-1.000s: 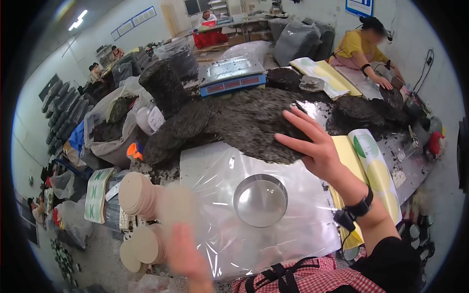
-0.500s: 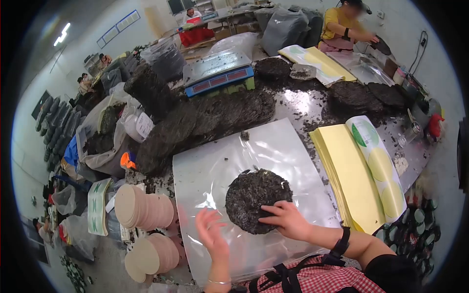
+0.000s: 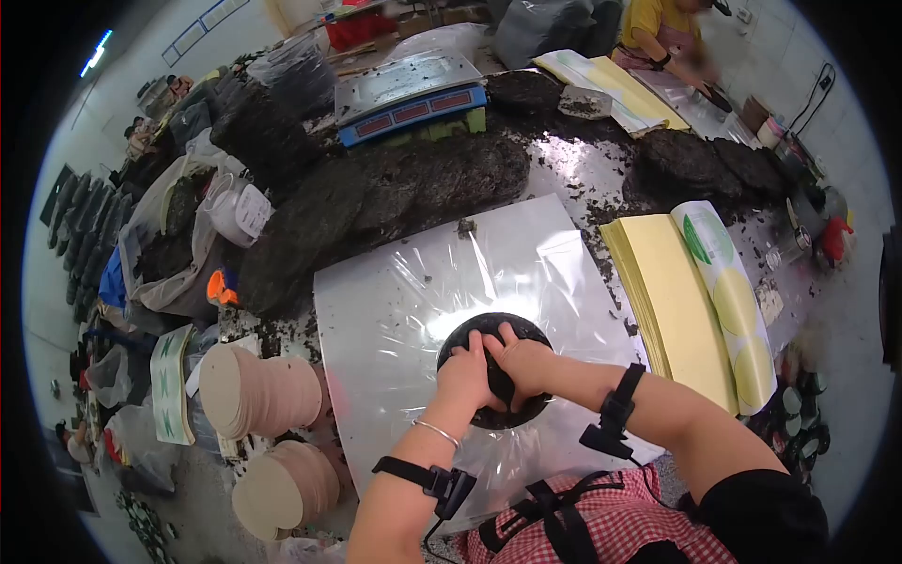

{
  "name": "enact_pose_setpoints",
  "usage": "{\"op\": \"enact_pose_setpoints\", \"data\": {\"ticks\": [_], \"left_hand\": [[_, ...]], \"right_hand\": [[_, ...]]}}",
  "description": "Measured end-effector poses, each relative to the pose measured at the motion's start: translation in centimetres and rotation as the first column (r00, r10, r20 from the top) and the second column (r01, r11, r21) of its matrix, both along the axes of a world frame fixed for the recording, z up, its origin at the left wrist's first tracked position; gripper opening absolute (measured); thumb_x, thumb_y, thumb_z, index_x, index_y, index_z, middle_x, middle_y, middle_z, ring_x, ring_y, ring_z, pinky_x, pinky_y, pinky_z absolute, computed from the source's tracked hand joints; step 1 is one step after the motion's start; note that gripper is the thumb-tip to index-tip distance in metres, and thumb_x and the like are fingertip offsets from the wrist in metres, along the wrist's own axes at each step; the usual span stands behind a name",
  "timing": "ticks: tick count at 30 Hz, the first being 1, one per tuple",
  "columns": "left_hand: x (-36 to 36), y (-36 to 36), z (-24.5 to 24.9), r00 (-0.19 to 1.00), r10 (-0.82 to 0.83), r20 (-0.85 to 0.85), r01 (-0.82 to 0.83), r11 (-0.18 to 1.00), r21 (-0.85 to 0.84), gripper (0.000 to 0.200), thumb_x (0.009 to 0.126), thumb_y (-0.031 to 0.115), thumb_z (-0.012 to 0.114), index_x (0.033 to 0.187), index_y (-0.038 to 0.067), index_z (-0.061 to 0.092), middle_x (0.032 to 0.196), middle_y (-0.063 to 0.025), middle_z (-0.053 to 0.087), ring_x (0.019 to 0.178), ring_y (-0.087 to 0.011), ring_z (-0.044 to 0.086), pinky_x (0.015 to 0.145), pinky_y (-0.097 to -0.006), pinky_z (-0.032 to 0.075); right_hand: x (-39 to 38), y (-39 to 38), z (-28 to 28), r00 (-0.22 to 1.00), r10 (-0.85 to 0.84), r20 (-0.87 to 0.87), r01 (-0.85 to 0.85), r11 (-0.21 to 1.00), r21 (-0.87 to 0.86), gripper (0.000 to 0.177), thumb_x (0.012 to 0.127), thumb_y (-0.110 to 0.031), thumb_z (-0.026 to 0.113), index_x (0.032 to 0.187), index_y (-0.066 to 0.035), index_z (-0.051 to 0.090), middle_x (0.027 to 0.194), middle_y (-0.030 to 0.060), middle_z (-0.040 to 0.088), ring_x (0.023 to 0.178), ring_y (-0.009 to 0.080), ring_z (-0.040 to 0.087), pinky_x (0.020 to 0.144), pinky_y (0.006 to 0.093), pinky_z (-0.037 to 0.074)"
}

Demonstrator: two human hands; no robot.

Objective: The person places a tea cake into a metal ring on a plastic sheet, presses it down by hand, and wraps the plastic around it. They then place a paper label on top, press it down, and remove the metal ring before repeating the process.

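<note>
A dark round cake [image 3: 458,345], which looks like dried seaweed, lies on a clear plastic sheet [image 3: 395,282] in front of me. Its face now appears smoother and blacker, and a dark fold or ridge stands up at its middle. My left hand [image 3: 467,378] presses on its left half with the fingers bent in. From the right, my right hand [image 3: 520,362] meets it, fingers closed on the cake close to the left ones. The undersides of both hands and part of the cake are hidden.
Stacks of round card discs [image 3: 263,390] stand at left. To the right lie yellow sheets [image 3: 658,282] and a strip of round labels [image 3: 728,310]. Behind are piled dark cakes [image 3: 413,188] and a blue-edged scale [image 3: 411,94]. A co-worker in yellow [image 3: 658,38] works at the far right.
My left hand has come from beside the cake onto it, and my right hand has moved to its middle. The cake's visible face has turned from flaky to smooth. The view has shifted down.
</note>
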State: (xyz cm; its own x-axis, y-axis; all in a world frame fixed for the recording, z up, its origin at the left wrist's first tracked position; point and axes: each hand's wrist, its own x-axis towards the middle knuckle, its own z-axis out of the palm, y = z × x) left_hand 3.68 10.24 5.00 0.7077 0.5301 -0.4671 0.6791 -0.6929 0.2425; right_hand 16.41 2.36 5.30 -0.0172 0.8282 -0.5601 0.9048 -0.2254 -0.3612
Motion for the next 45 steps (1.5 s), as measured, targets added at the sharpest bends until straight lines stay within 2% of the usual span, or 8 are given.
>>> {"op": "enact_pose_setpoints", "data": {"ticks": [4, 9, 21, 27, 30, 32, 39, 45], "left_hand": [[-2.4, -0.7, 1.6, 0.858, 0.133, 0.496, -0.15, 0.989, -0.007, 0.056, 0.077, 0.025, 0.082, 0.125, 0.004, 0.061, 0.11, -0.0143, 0.067, 0.096, -0.0352, 0.067, 0.082, -0.0418, 0.056], [-4.6, -0.2, -2.5, 0.739, 0.036, 0.673, -0.185, 0.971, 0.152, 0.075, 0.088, 0.026, 0.072, 0.148, -0.004, 0.038, 0.133, -0.0239, 0.055, 0.123, -0.0409, 0.053, 0.105, -0.0472, 0.044], [-4.3, 0.8, -2.7, 0.745, 0.03, 0.666, -0.14, 0.984, 0.112, 0.08, 0.091, 0.036, 0.07, 0.149, -0.007, 0.035, 0.147, -0.0251, 0.047, 0.139, -0.0417, 0.044, 0.115, -0.0576, 0.032], [-4.9, 0.1, -1.0, 0.781, -0.017, 0.624, -0.204, 0.938, 0.279, 0.072, 0.095, 0.03, 0.065, 0.151, -0.005, 0.036, 0.15, -0.0206, 0.046, 0.143, -0.035, 0.042, 0.12, -0.0536, 0.027], [-5.9, 0.7, 1.1, 0.377, 0.205, 0.903, -0.407, 0.913, -0.038, 0.065, 0.098, 0.028, 0.059, 0.147, -0.01, 0.04, 0.148, -0.0267, 0.048, 0.139, -0.0385, 0.044, 0.119, -0.0492, 0.029], [-5.9, 2.7, 0.6, -0.195, 0.362, 0.911, -0.328, 0.852, -0.409, 0.059, 0.097, 0.023, 0.059, 0.146, -0.007, 0.042, 0.109, -0.0153, 0.063, 0.089, -0.0201, 0.064, 0.078, -0.0312, 0.052], [9.9, -6.7, 25.1, 0.123, 0.044, 0.991, 0.443, 0.892, -0.095, 0.067, 0.095, 0.0, 0.055, 0.157, 0.001, 0.028, 0.065, -0.0004, 0.055, 0.055, -0.0019, 0.042, 0.051, -0.0177, 0.032], [18.2, -14.6, 29.3, 0.231, -0.155, 0.961, 0.572, 0.82, -0.005, 0.084, 0.094, 0.007, 0.064, 0.163, 0.009, 0.016, 0.061, 0.0006, 0.057, 0.057, -0.0041, 0.049, 0.057, -0.0207, 0.04]], "right_hand": [[0.6, -1.6, 2.3, 0.996, 0.043, -0.075, -0.024, 0.972, 0.233, 0.08, 0.07, -0.034, 0.087, 0.136, -0.003, 0.054, 0.122, 0.0225, 0.06, 0.107, 0.0385, 0.066, 0.09, 0.0465, 0.056], [4.6, -1.8, 1.2, 0.983, 0.109, 0.147, -0.161, 0.896, 0.414, 0.032, 0.086, -0.025, 0.072, 0.113, -0.008, 0.071, 0.107, 0.0127, 0.066, 0.101, 0.0313, 0.066, 0.079, 0.0434, 0.056], [-2.4, 34.3, -0.8, 0.87, -0.067, 0.488, -0.447, 0.313, 0.838, 0.067, 0.08, -0.018, 0.074, 0.143, -0.011, 0.052, 0.143, 0.0118, 0.053, 0.143, 0.03, 0.04, 0.118, 0.0461, 0.033], [-0.1, 28.2, 9.5, 0.969, 0.056, 0.241, -0.242, 0.012, 0.97, 0.043, 0.082, -0.011, 0.062, 0.124, -0.013, 0.065, 0.125, 0.0078, 0.065, 0.129, 0.0286, 0.053, 0.116, 0.0452, 0.035], [2.1, 16.4, 13.9, 0.952, 0.105, 0.288, -0.287, -0.028, 0.958, 0.049, 0.082, -0.013, 0.063, 0.132, -0.015, 0.062, 0.137, 0.0093, 0.059, 0.134, 0.0313, 0.05, 0.117, 0.0504, 0.034], [3.2, 7.4, 12.6, 0.971, 0.109, 0.211, -0.22, 0.08, 0.972, 0.055, 0.088, -0.012, 0.059, 0.143, -0.014, 0.055, 0.148, 0.0138, 0.051, 0.141, 0.0373, 0.043, 0.121, 0.0545, 0.028], [-1.3, -13.0, -1.1, 0.941, -0.217, 0.261, -0.059, 0.653, 0.755, 0.064, 0.092, -0.015, 0.049, 0.155, -0.017, 0.036, 0.162, 0.0122, 0.032, 0.152, 0.0359, 0.026, 0.126, 0.052, 0.018], [0.0, -17.9, -6.2, 0.988, -0.075, 0.135, -0.069, 0.565, 0.822, 0.056, 0.098, -0.024, 0.056, 0.151, -0.017, 0.038, 0.165, 0.0212, 0.026, 0.151, 0.0426, 0.026, 0.121, 0.0635, 0.017]]}}
